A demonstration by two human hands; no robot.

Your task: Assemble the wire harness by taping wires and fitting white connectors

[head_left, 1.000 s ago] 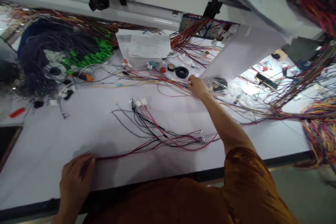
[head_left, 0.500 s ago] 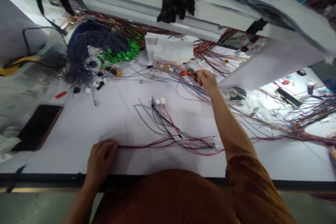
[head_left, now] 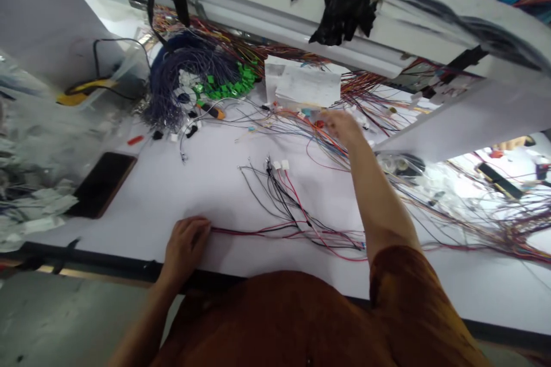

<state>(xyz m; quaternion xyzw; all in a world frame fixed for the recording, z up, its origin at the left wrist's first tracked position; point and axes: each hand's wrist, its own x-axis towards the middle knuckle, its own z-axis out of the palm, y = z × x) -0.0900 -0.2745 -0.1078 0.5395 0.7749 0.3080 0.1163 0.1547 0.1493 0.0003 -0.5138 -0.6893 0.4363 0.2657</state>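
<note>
My left hand (head_left: 187,243) rests on the white tabletop near the front edge, closed round one end of a bundle of red and black wires (head_left: 258,233). The bundle runs right and fans out into loose ends, with two white connectors (head_left: 281,165) above it. My right hand (head_left: 342,126) is stretched to the back of the table, its fingers drawn together beside a small red object (head_left: 319,124) among loose coloured wires. What lies between those fingertips is too small and blurred to make out.
A dark phone (head_left: 103,184) lies at the left beside plastic bags. Purple wires with green connectors (head_left: 232,85) are heaped at the back. Papers (head_left: 307,85) stand under the shelf (head_left: 258,17). A panel (head_left: 469,103) and tangled wires (head_left: 495,229) are at the right.
The view has swung, so the table appears shifted right and tilted. A black item seen at my right fingertips is no longer visible there. My left hand keeps its hold on the wires.
</note>
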